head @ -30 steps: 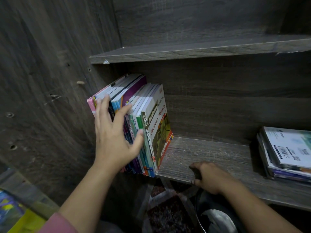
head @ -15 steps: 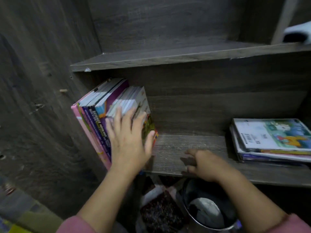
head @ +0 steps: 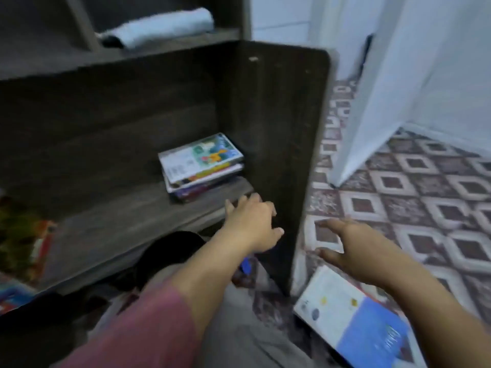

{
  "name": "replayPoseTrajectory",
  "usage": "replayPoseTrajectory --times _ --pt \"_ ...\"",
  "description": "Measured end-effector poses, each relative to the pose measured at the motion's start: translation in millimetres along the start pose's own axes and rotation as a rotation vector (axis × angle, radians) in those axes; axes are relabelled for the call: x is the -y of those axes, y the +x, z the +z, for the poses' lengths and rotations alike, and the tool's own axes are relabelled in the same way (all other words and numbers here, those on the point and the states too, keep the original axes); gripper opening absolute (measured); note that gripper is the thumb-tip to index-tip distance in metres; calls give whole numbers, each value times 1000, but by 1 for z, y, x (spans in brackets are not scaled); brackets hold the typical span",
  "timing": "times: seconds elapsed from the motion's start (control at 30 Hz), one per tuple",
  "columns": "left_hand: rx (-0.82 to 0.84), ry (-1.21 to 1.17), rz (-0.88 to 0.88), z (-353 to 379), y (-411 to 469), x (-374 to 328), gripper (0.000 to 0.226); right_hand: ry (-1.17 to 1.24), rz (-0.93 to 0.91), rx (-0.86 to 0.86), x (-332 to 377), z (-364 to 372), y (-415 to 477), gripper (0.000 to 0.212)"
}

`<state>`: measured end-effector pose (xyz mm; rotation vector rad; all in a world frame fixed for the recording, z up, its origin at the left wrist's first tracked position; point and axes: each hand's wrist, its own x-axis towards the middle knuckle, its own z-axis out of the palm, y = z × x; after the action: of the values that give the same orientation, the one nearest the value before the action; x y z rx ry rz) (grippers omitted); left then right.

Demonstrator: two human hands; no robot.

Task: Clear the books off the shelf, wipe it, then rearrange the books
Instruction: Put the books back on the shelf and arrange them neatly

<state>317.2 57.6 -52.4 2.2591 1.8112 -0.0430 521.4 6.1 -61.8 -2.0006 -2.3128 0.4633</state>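
Note:
A small stack of flat books lies at the right end of the dark wooden shelf. My left hand hovers just in front of the shelf's right end, fingers spread, holding nothing. My right hand is out past the shelf's side panel, fingers spread over the floor, empty. Below it a white and blue book lies on the floor. The upright books show blurred at the far left edge.
A rolled pale blue cloth rests on the upper shelf. A dark round bucket sits under the shelf by my knee. Patterned floor tiles spread to the right, with a white door standing open behind.
The view swung right. My left hand left the upright books and moved to the shelf's right end. My right hand lifted off the shelf edge and moved out over the floor.

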Motion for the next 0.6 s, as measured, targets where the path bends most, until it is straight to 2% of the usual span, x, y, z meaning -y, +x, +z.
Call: replayPoseTrajectory --times 0.07,0.13,0.2,0.3,0.37,0.43,0.5,0.6 --pt "204 -128 69 23 27 -37 38 -6 124 68 -46 20 -21 61" --pt "316 -158 106 52 45 -69 35 -8 224 136 -86 50 -36 62" --pt "336 -122 85 85 52 -86 36 14 311 230 -114 84 -46 62" --pt "388 -82 64 132 49 -86 22 52 372 346 -136 139 -48 61" --pt "480 1 144 154 53 -82 33 61 386 406 -141 178 -43 61" --pt "487 16 210 159 65 -82 42 47 393 462 -142 216 -36 64" --pt "452 -19 225 159 78 -82 41 17 399 485 -140 248 -28 70" --pt "447 -31 207 169 91 -76 41 -57 433 415 -141 287 -21 85"
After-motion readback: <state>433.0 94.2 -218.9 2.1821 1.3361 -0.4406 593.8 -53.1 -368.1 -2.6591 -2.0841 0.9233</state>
